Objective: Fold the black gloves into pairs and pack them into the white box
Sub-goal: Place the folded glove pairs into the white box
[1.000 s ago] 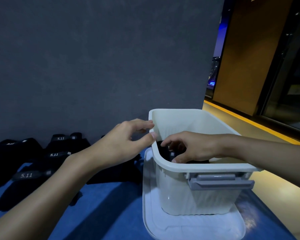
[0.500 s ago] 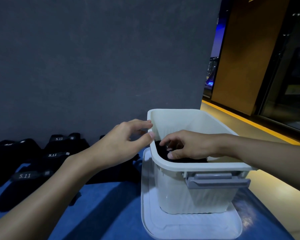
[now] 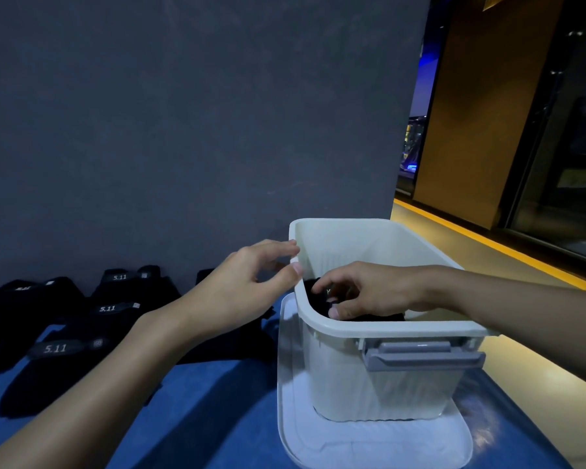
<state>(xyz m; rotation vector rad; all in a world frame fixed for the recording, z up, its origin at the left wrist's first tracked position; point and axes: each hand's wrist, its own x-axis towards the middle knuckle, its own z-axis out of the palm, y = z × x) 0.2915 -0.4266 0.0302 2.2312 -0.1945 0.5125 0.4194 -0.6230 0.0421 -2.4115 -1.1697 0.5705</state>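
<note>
The white box (image 3: 386,328) stands on its own lid (image 3: 369,445) at the right of the blue table. My right hand (image 3: 369,289) reaches over the near rim into the box. Its curled fingers and thumb hold a folded bundle of black gloves (image 3: 313,299), which the hand and the box wall mostly hide. My left hand (image 3: 237,286) hovers at the box's left rim with loosely curved fingers, holds nothing, and has its thumb tip right at the rim. Several loose black gloves (image 3: 115,309) with "5.11" labels lie on the table to the left.
A grey latch handle (image 3: 423,357) sticks out of the box's near wall. A dark grey wall (image 3: 183,130) rises right behind the table. The blue tabletop (image 3: 200,418) lies bare between my arms. The table's right edge drops to a yellow-lit floor (image 3: 521,367).
My right hand's fingers have shifted a little on the gloves inside the box. My left hand stays by the left rim.
</note>
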